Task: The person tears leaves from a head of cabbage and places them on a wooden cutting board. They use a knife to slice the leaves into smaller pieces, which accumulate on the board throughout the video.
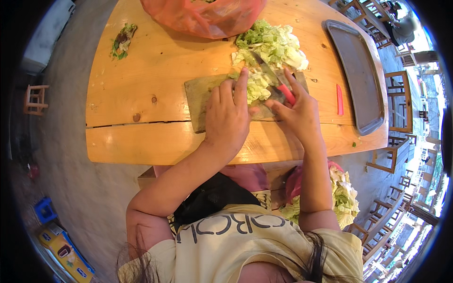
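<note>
My left hand [228,109] rests palm down over the wooden cutting board [200,92], its index finger stretched along the edge of some chopped leafy cabbage [257,87]. My right hand [300,108] has the pink handle of a kitchen knife [268,70] in its grasp, with thumb and index finger spread. The blade points away and to the left, lying over the cut leaves. Beyond the board is a larger heap of chopped cabbage [274,44], pale green and white. My left fingertips are partly hidden behind the hand.
An orange-red plastic bag [205,17] sits at the table's far side. Wilted scraps [124,40] lie left on the wooden table [141,88]. To the right are a pink knife sheath [339,99] and a grey tray [357,76]. More cabbage [343,198] is beside me, below the table edge.
</note>
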`<act>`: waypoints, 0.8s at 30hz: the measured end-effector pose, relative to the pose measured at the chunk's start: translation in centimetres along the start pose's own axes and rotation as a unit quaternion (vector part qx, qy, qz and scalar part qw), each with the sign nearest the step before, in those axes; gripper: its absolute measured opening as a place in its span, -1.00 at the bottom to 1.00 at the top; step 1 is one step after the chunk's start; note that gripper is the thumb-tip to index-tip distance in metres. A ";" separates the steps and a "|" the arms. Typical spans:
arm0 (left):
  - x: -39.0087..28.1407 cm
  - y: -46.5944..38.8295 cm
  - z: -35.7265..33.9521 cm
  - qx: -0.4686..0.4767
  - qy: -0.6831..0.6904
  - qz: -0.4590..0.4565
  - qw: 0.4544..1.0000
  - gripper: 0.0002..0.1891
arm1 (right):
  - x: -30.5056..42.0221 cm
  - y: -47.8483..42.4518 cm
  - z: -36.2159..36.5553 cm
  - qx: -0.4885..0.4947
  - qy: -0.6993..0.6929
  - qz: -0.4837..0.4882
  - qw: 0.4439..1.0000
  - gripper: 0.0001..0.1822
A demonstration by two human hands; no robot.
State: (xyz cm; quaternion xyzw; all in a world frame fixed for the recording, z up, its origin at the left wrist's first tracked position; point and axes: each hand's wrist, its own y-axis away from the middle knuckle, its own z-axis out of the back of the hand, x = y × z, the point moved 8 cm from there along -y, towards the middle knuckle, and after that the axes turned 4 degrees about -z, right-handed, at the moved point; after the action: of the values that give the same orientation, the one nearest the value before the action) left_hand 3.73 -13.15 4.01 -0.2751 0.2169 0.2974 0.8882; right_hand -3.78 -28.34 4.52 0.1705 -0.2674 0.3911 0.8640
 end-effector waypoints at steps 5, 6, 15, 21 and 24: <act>1.0 -1.8 -0.7 0.026 0.084 0.005 0.996 -0.44 | 0.3 -1.8 -1.7 0.018 -0.056 0.041 0.997 -0.44; 1.4 -2.4 -0.6 0.018 0.104 0.005 0.994 -0.46 | 0.5 -2.0 -1.9 0.023 -0.047 0.028 0.998 -0.47; 4.1 -9.7 -1.1 -0.041 0.126 -0.066 0.989 -0.47 | 1.2 -5.4 -1.7 -0.079 -0.242 0.104 0.961 -0.69; 5.5 -9.8 -0.1 0.037 0.137 -0.022 0.990 -0.56 | -1.1 -4.5 -0.3 -0.062 -0.341 -0.003 0.938 -0.73; 6.2 -8.8 1.2 0.076 0.136 -0.010 0.988 -0.63 | -1.9 -3.4 0.9 -0.034 -0.370 0.000 0.928 -0.73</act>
State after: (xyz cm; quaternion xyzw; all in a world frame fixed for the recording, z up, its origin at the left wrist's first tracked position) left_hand 14.24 -15.74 4.70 -0.2470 0.3552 0.2305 0.8716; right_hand -2.51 -32.06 3.87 0.2734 -0.5814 0.2911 0.7089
